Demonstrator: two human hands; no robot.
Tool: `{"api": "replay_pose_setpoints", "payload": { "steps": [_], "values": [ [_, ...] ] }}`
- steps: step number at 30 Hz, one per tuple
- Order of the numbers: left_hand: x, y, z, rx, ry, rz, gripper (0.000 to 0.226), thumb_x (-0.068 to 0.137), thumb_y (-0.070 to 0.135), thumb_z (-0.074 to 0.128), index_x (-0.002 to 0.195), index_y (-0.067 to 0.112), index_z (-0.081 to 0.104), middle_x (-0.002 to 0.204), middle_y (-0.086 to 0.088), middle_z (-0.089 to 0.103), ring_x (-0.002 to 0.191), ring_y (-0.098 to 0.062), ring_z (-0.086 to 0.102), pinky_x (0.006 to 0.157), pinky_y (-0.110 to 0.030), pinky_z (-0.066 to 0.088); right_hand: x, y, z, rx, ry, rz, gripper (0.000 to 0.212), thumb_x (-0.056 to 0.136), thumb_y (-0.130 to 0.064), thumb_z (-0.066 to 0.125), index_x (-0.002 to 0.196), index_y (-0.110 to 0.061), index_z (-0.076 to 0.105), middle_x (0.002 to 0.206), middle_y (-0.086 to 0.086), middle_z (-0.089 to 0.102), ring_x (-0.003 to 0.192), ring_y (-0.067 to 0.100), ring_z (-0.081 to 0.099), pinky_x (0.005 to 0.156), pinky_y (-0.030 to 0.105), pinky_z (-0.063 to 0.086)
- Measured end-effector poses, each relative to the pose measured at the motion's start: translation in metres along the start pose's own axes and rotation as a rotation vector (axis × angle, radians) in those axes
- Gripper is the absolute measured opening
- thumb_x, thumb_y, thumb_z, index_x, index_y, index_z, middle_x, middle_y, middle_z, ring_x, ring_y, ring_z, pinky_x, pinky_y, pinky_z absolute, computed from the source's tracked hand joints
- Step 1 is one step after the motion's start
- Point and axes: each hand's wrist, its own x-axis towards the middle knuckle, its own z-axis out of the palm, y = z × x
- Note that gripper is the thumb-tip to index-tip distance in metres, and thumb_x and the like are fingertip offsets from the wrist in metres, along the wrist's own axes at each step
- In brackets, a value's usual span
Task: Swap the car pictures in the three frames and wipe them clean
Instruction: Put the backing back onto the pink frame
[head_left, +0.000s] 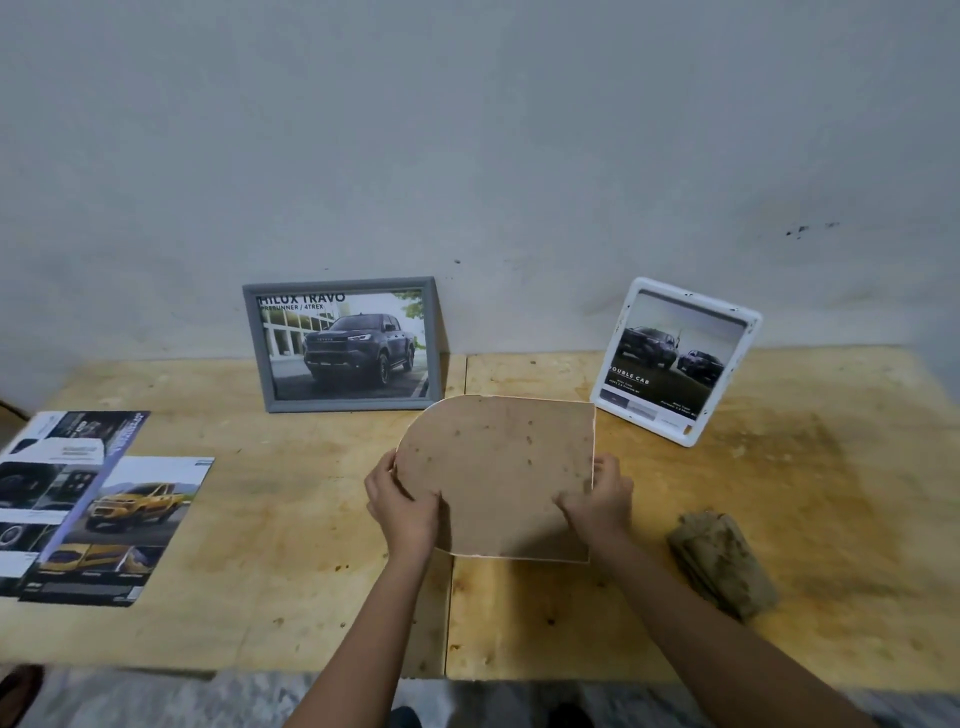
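Two hands hold the third frame (498, 467) over the middle of the wooden table (311, 597), one at each side. The left hand (402, 506) grips its left edge, thumb lying on the brown back and fingers wrapped out of sight behind. The right hand (597, 501) grips the right edge in the same way, and both hands sit toward the near half of the frame.

Only the speckled brown backing and a thin white rim show. The front face is turned away, so whether a picture sits in it cannot be told. The frame's far left corner covers the near right corner of the grey frame (255, 353), which leans upright against the wall with a dark pickup picture. Whether the held frame touches the table at its near edge is hard to judge. At the left, the loose car prints (140, 514) overlap, and the ones beneath are cut off by the picture's edge. A soiled folded cloth (722, 561) lies near the right forearm.

The held frame is nearly as deep as it is wide, with the slightly longer side running left to right. Its two rounded corners point left and its two square corners point right. Just beyond its far right corner the white frame (688, 436) stands tilted, showing two dark vehicles.
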Motion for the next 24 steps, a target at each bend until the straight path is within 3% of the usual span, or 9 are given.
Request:
{"api": "replay_pose_setpoints", "payload": {
  "steps": [2,5,7,10,12,15,17,20,24],
  "values": [
    [0.000,0.013,0.001,-0.143,0.033,0.052,0.060,0.074,-0.008,0.067,0.124,0.015,0.046,0.130,-0.005,0.043,0.115,-0.019,0.045,0.097,-0.038,0.047,0.006,-0.009,-0.011,0.144,0.051,-0.113,0.042,0.083,-0.016,0.068,0.119,-0.018,0.045,0.119,0.005,0.052,0.106,0.024,0.055,0.084,0.037,0.051],
    [0.000,0.036,0.001,-0.334,0.112,0.041,0.031,0.086,-0.002,0.058,0.114,0.012,0.054,0.118,-0.005,0.057,0.107,-0.017,0.052,0.090,-0.030,0.045,0.011,-0.020,-0.034,0.430,0.007,-0.164,0.019,0.095,-0.026,0.051,0.111,-0.016,0.050,0.106,0.001,0.060,0.098,0.022,0.059,0.086,0.041,0.052],
    [0.002,0.043,0.001,-0.462,0.117,-0.046,0.020,0.092,0.002,0.050,0.105,0.012,0.061,0.109,-0.003,0.062,0.103,-0.017,0.056,0.090,-0.029,0.045,0.012,-0.021,-0.049,0.628,-0.057,-0.136,0.025,0.097,-0.032,0.042,0.111,-0.012,0.050,0.097,0.001,0.058,0.092,0.019,0.057,0.084,0.035,0.049],
    [0.004,0.036,-0.001,-0.735,0.005,-0.274,0.022,0.094,0.004,0.047,0.098,0.014,0.065,0.107,-0.002,0.064,0.100,-0.015,0.059,0.088,-0.026,0.049,0.010,-0.007,-0.065,0.999,-0.154,0.065,0.034,0.098,-0.027,0.042,0.122,-0.004,0.050,0.111,0.009,0.059,0.105,0.019,0.058,0.095,0.029,0.049],
    [0.000,0.026,-0.004,-0.943,-0.108,-0.398,0.022,0.094,0.004,0.048,0.109,0.007,0.062,0.118,-0.009,0.061,0.100,-0.016,0.062,0.082,-0.026,0.055,0.006,0.009,-0.070,0.948,-0.202,0.155,0.030,0.095,-0.019,0.050,0.117,0.000,0.053,0.108,0.012,0.061,0.099,0.018,0.061,0.082,0.024,0.054],
    [-0.012,0.000,-0.004,-1.054,-0.218,-0.479,0.038,0.094,0.002,0.046,0.132,0.002,0.044,0.119,-0.015,0.058,0.090,-0.017,0.066,0.074,-0.026,0.055,0.003,0.031,-0.066,0.725,-0.208,0.239,0.028,0.089,-0.008,0.059,0.116,-0.001,0.056,0.112,0.014,0.061,0.097,0.023,0.060,0.074,0.031,0.054],
    [-0.016,-0.019,-0.002,-0.985,-0.229,-0.522,0.044,0.095,0.001,0.044,0.138,0.003,0.036,0.123,-0.018,0.055,0.091,-0.018,0.063,0.069,-0.025,0.056,0.004,0.041,-0.060,0.700,-0.210,0.304,0.034,0.088,-0.001,0.057,0.122,0.001,0.054,0.116,0.016,0.059,0.097,0.026,0.058,0.069,0.033,0.051],
    [-0.019,-0.045,0.002,-0.816,-0.211,-0.564,0.042,0.094,-0.002,0.043,0.136,-0.004,0.039,0.126,-0.023,0.054,0.089,-0.021,0.061,0.062,-0.024,0.058,0.005,0.055,-0.051,0.636,-0.245,0.342,0.029,0.088,0.006,0.049,0.114,-0.001,0.060,0.098,0.013,0.064,0.084,0.024,0.059,0.064,0.033,0.048],
    [-0.025,-0.053,0.005,-0.579,-0.206,-0.514,0.035,0.089,-0.009,0.044,0.123,-0.004,0.053,0.115,-0.022,0.061,0.087,-0.029,0.060,0.069,-0.034,0.054,0.009,0.072,-0.041,0.478,-0.217,0.298,0.032,0.084,0.008,0.050,0.112,0.002,0.065,0.103,0.014,0.069,0.092,0.029,0.064,0.072,0.032,0.050]
  ]
}}
